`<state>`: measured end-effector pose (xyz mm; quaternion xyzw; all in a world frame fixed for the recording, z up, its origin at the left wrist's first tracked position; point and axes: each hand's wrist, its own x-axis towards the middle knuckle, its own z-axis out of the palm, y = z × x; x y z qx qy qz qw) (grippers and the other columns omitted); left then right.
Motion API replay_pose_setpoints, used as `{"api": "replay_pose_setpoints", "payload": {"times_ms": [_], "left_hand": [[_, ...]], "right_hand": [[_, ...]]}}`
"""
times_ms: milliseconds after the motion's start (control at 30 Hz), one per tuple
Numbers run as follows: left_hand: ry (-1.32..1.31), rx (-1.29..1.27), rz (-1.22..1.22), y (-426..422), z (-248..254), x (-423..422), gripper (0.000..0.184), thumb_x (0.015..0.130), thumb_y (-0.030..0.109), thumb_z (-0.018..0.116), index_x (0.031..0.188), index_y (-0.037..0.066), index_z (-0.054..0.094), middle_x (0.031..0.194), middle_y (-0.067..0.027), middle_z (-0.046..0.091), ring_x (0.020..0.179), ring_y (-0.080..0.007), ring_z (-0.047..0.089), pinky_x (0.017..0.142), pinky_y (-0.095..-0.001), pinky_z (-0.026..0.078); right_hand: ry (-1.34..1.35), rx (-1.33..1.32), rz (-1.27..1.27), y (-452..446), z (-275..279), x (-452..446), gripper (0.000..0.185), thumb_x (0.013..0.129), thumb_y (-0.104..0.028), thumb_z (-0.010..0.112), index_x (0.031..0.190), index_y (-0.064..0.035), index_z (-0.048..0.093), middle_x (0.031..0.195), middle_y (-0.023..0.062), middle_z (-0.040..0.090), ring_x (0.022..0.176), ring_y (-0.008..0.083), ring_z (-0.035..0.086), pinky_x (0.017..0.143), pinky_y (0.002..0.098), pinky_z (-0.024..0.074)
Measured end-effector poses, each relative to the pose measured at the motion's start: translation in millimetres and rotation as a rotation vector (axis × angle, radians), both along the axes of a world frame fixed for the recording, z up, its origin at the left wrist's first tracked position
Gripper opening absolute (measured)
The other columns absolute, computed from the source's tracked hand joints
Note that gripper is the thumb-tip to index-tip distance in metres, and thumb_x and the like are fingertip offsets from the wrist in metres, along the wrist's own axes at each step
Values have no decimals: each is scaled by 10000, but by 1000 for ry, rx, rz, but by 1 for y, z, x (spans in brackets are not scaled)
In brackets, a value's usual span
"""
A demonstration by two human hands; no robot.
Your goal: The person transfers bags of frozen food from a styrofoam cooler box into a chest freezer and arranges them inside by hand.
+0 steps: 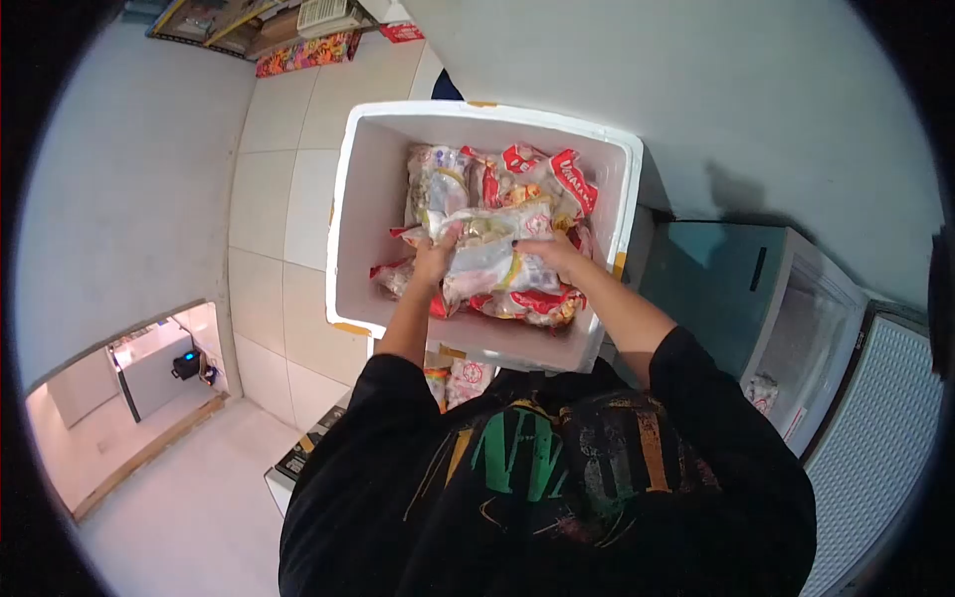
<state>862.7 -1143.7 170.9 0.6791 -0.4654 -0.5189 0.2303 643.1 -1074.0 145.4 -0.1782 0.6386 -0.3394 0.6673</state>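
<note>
Inside a white foam box lie several plastic food bags. My left hand grips the left side of a clear and white bag, and my right hand holds its right side. That bag rests on or just above red-and-clear bags; whether it touches them is not clear. Behind it, another clear and white bag sits at the back left of the box, next to red-labelled bags.
More bags show below the box's near edge. To the right stands an open freezer with a bag inside. A printed carton is at the lower left, shelves at the top left, walls on both sides.
</note>
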Motion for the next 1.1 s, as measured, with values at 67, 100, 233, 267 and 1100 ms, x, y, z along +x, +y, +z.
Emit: {"api": "replay_pose_setpoints", "payload": {"times_ms": [67,100,233,267,1100], "left_hand": [[-177,91,-110,6,28,-5,774,659,575,605,1025,-101,523,984,-263,559,954,-326,544,835,-343,400],[-175,86,-112,9,30,-5,774,659,575,605,1025,-101,523,984,-263,559,954,-326,544,835,-343,400],[-341,-31,-165,6,31,-1,734,673,565,601,1049,-60,526,989,-222,571,929,-291,558,812,-347,420],[-121,40,-136,6,18,13,709,701,540,591,1088,-48,502,1029,-205,553,941,-271,551,819,-345,422],[536,93,-1228,271,229,-429,450,825,304,553,1129,-16,462,1051,-127,532,929,-184,531,752,-285,453]], "right_hand": [[120,96,42,5,3,9,377,612,-148,716,908,42,578,831,122,615,687,173,600,615,297,477],[122,92,39,7,5,15,377,612,-148,716,908,42,578,831,122,615,687,173,600,615,297,477],[255,-60,8,16,48,13,488,585,-207,738,973,27,555,897,113,603,823,191,579,723,316,458],[175,-146,1,17,58,15,502,584,-215,738,987,21,552,902,115,603,830,195,577,729,316,457],[474,-646,-1289,400,218,-211,497,603,-329,761,924,1,575,845,89,612,761,167,585,690,279,475]]}}
